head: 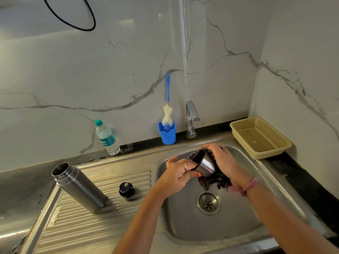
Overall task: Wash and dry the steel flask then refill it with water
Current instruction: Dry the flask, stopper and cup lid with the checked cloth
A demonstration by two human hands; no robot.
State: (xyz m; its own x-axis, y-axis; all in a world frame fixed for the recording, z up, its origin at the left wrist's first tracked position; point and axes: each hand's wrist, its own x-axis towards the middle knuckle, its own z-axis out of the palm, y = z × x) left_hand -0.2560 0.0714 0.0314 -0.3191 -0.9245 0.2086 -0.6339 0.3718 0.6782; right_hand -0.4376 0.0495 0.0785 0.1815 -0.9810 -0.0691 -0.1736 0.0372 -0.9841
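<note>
The open steel flask [78, 186] stands on the ribbed drainboard at the left, with its black stopper [125, 188] beside it. Over the sink basin [187, 224] my left hand [178, 172] grips the flask's steel cup lid [204, 165], which is tilted with its dark inside facing up-left. My right hand [220, 158] holds a dark cloth [216, 180] wrapped around the far side of the cup; the cloth hangs down below it.
A tap [191, 119] stands behind the basin. A blue holder with a bottle brush [167, 123] is left of it. A plastic water bottle [107, 137] stands by the wall. A beige basket [260, 137] sits at the right. The drain [208, 203] is below my hands.
</note>
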